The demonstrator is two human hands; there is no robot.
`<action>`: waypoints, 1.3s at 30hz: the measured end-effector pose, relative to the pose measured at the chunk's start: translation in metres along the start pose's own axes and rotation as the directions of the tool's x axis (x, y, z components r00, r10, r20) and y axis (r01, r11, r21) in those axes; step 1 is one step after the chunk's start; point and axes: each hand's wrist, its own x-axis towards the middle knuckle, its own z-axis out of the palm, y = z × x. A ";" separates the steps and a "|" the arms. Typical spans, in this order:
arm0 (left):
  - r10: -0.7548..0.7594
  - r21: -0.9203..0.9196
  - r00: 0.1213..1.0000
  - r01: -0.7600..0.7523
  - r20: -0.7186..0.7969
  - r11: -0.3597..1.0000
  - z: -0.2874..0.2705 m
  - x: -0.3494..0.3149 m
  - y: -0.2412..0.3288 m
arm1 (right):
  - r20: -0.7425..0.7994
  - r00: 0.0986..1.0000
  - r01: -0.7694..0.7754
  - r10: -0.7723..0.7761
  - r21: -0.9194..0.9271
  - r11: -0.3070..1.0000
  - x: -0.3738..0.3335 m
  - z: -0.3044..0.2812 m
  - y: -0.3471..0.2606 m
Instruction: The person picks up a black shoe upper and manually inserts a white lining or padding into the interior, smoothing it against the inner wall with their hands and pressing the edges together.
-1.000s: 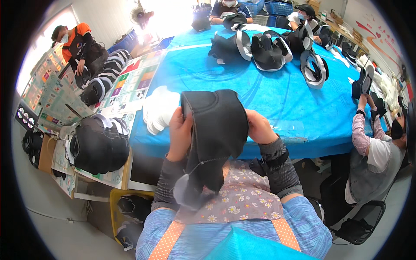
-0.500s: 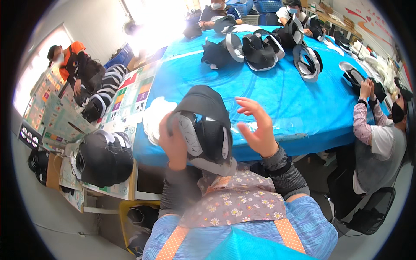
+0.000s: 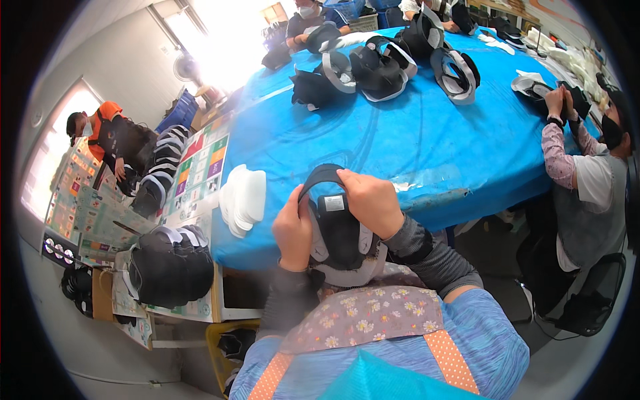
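Note:
A black shoe upper (image 3: 341,239) with grey padded lining is in front of my chest, at the table's near edge. A small white label shows on the black piece inside it. My left hand (image 3: 293,230) grips the left side of its raised black rim, fingers closed. My right hand (image 3: 372,202) is closed on the same rim at the upper right. The lower grey edge of the upper lies close to my apron; part of its right side is hidden by my right hand and wrist.
The table has a blue cover (image 3: 280,127). White sole-shaped pieces (image 3: 243,200) lie stacked at left. More black uppers (image 3: 380,70) stand farther back. A bundle of uppers (image 3: 170,267) sits on the left side table. Co-workers sit at right, far side and left.
My right hand has come from open in the air to grip the rim. The upper has moved lower and turned, its inside now showing. My left hand has shifted along its edge.

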 end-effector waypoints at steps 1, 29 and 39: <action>0.001 -0.001 1.000 -0.001 0.006 1.000 0.000 -0.001 -0.001 | 0.004 1.000 -0.006 0.006 -0.017 1.000 0.000 0.000 -0.002; -0.187 -0.223 0.969 0.148 -0.164 0.963 0.006 -0.020 0.022 | 0.160 0.973 -0.136 0.167 -0.189 0.972 0.016 0.008 -0.075; 0.019 -0.175 0.901 -0.105 -0.434 0.979 -0.100 -0.022 -0.055 | 0.596 0.799 -0.396 -0.078 0.620 0.678 0.068 -0.027 -0.070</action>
